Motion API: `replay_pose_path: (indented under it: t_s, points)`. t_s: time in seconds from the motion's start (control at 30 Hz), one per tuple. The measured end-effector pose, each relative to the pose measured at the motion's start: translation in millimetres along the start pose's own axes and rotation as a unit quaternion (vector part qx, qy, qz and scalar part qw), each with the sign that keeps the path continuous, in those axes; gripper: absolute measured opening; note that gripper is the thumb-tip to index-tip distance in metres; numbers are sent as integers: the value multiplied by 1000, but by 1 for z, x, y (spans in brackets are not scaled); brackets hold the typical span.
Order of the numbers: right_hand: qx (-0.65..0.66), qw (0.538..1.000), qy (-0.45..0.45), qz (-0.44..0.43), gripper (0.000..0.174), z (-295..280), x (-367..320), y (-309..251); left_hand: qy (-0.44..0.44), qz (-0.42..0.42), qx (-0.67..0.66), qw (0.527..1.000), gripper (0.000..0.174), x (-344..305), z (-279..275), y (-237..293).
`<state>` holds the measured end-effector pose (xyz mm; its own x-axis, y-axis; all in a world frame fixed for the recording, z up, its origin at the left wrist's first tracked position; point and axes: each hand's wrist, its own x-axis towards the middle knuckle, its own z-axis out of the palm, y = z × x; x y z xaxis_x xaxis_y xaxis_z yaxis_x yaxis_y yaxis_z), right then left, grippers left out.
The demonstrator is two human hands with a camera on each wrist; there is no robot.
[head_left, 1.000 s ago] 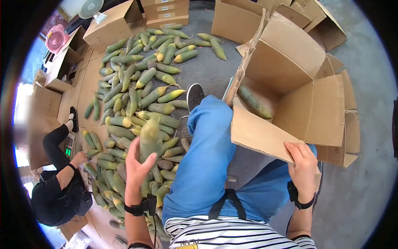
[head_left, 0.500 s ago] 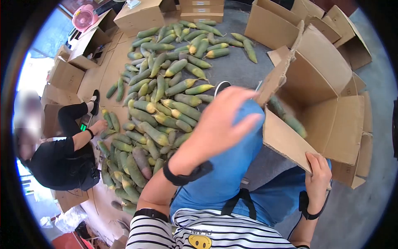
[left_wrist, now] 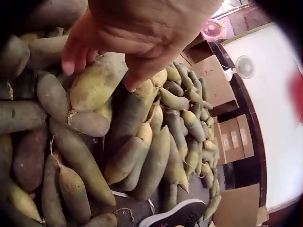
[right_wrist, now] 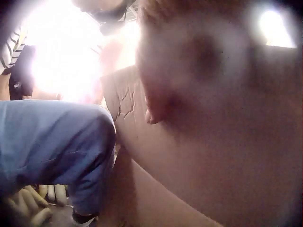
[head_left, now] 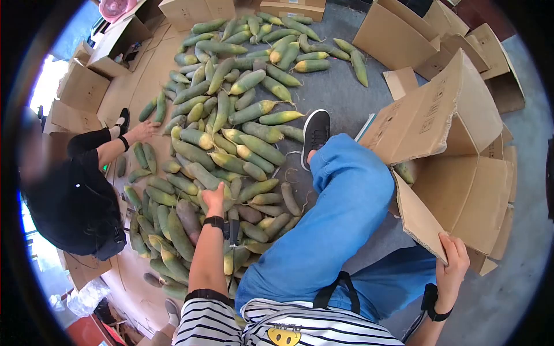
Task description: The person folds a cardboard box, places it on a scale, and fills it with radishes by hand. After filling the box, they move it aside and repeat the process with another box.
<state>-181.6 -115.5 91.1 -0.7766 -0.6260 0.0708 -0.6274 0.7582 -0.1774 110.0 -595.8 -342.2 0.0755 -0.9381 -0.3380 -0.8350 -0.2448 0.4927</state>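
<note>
In the head view my left hand is down on the pile of green radishes. Its fingers and thumb lie on either side of a thick green radish with a yellowish end, seen in the left wrist view. My right hand grips the edge of a flap on an open cardboard box at the right. Inside the box, part of a green radish shows; the raised flaps hide the rest of the interior.
Across the pile another person in black reaches a hand to radishes at its left edge. My bent leg and shoe lie between pile and box. More cardboard boxes stand behind.
My left hand held a radish upright over the pile, swung across my leg near the box without it, then returned to the pile. My right hand stays on the flap.
</note>
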Motion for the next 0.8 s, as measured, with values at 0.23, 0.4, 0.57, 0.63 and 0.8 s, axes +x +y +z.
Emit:
replay_pose_path:
  t_s: [0.23,0.4,0.57,0.63,0.8]
  points:
    - [-20,1000,10,-22,35,1,6,-2,-93,-104,-173,975,78,50,36,-50]
    - [-34,998,11,-49,36,-1,5,-6,-233,-203,-267,913,49,-18,-26,11]
    - [-26,997,32,-59,40,1,-1,-4,-355,-108,-334,867,45,-97,-80,71]
    - [-22,997,33,-64,39,1,-3,-3,-350,130,-316,872,50,-138,-104,117]
    - [-12,996,62,-69,35,5,-6,-3,-329,508,-223,764,70,-263,-199,278]
